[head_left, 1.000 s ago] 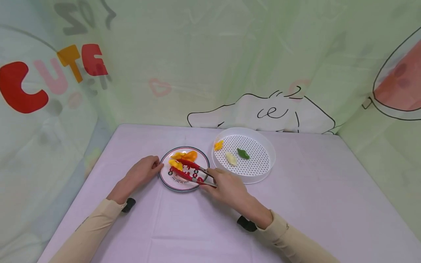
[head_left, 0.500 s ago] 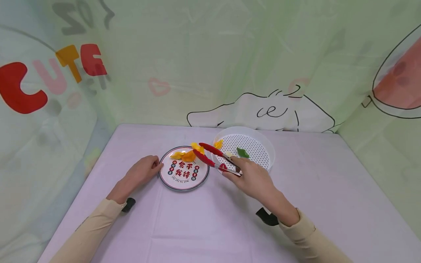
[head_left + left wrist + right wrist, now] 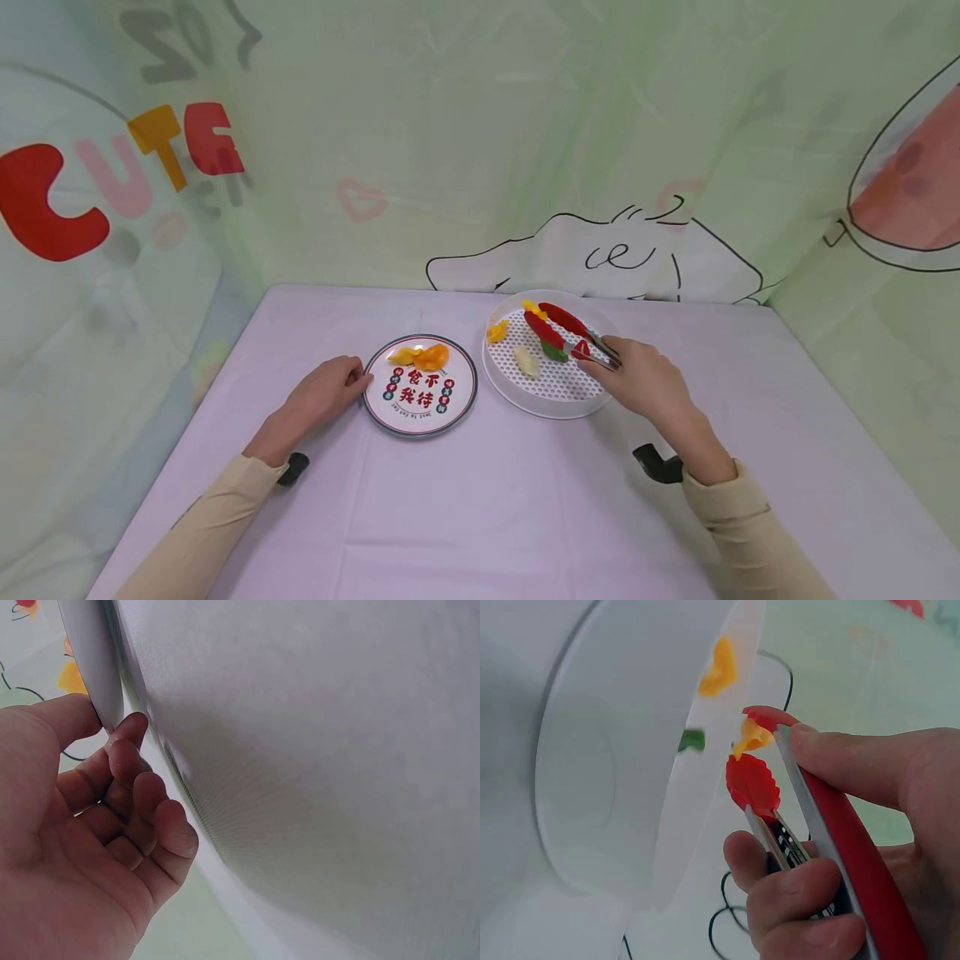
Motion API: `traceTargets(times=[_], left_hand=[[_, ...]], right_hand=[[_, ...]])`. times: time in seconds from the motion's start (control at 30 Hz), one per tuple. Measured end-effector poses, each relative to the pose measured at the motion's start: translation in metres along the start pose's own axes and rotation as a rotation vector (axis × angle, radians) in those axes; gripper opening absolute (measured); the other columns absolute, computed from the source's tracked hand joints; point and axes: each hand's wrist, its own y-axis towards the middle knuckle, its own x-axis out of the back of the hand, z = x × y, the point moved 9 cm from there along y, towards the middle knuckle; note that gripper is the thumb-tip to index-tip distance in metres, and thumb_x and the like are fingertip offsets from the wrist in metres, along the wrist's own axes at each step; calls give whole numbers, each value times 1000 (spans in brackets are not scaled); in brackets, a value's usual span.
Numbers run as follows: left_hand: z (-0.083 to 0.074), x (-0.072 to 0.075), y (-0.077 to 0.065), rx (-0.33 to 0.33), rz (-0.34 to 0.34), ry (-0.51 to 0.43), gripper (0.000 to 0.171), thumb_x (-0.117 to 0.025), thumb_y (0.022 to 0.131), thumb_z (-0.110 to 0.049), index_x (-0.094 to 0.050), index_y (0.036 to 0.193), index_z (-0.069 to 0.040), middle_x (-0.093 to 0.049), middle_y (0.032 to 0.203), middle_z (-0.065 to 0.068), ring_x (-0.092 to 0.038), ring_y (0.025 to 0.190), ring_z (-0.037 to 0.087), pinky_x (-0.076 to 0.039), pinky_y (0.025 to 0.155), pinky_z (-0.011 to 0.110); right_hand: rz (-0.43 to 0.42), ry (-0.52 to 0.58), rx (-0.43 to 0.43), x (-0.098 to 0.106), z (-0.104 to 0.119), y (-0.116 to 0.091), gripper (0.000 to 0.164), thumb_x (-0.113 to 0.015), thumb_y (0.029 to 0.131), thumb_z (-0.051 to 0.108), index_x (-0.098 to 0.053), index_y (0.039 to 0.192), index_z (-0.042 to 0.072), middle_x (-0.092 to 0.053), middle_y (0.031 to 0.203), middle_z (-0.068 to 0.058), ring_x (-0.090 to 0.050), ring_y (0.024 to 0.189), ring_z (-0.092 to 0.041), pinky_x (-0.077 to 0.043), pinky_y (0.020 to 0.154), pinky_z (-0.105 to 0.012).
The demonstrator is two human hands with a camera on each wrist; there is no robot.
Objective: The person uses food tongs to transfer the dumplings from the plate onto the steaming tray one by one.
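My left hand [image 3: 318,393] pinches the left rim of a round white plate [image 3: 463,367] between thumb and index finger, as the left wrist view shows. A yellow and an orange dumpling-shaped piece [image 3: 431,357] lie on the plate's far side. With curled fingers my right hand [image 3: 647,379] grips red-tipped tongs [image 3: 549,332] over a white round steamer basket [image 3: 517,402]. Between the tong tips is a yellow dumpling-shaped piece [image 3: 754,736], near the basket's far wall. Inside the basket lie a yellow piece [image 3: 497,332], a whitish piece [image 3: 527,362] and a green piece [image 3: 553,353], partly covered by the tongs.
A pale cloth covers the table [image 3: 450,517]. The basket stands just right of the plate, with a narrow gap between them. A printed curtain [image 3: 337,167] hangs behind the table's far edge and along both sides.
The tongs in my right hand have carried a yellow piece from the plate, rightward over the rim, into the basket area. My left hand has stayed at the plate's rim.
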Motion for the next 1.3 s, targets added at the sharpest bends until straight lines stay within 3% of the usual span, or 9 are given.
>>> traceTargets(times=[0.13, 0.33, 0.93, 1.17, 1.3], left_hand=[[0, 0, 1, 2, 0, 1, 21, -55, 91, -31, -56, 85, -10, -51, 71, 1, -46, 65, 14, -36, 56, 27], [2, -2, 2, 10, 5, 6, 21, -55, 91, -31, -55, 86, -11, -50, 72, 1, -46, 65, 14, -36, 56, 26], [0, 0, 0, 10, 9, 3, 21, -55, 91, -30, -56, 86, -10, -51, 71, 2, -46, 65, 14, -37, 56, 26], [1, -2, 0, 11, 12, -7, 21, -55, 91, -31, -56, 86, -10, -51, 71, 2, -46, 65, 14, -37, 56, 26], [2, -2, 2, 11, 7, -12, 21, -55, 91, -31, -55, 86, -11, -51, 71, 1, -46, 65, 14, -37, 56, 26]], right_hand=[[25, -3, -42, 2, -17, 5, 66, -58, 85, 47, -48, 127, -2, -60, 110, -22, -53, 75, -25, -39, 49, -27], [80, -11, -90, -4, -32, 9, 72, -57, 84, 50, -45, 129, -5, -56, 118, -26, -53, 79, -28, -40, 51, -28], [159, -36, -140, -14, -42, 12, 75, -57, 84, 50, -42, 129, -7, -58, 107, -24, -51, 71, -24, -37, 49, -27], [133, -31, -128, -12, -41, 12, 74, -57, 83, 51, -43, 128, -6, -58, 109, -25, -52, 74, -26, -39, 50, -27], [74, -11, -105, -2, -36, 12, 69, -57, 83, 52, -47, 123, -4, -60, 93, -19, -51, 70, -25, -38, 49, -28]])
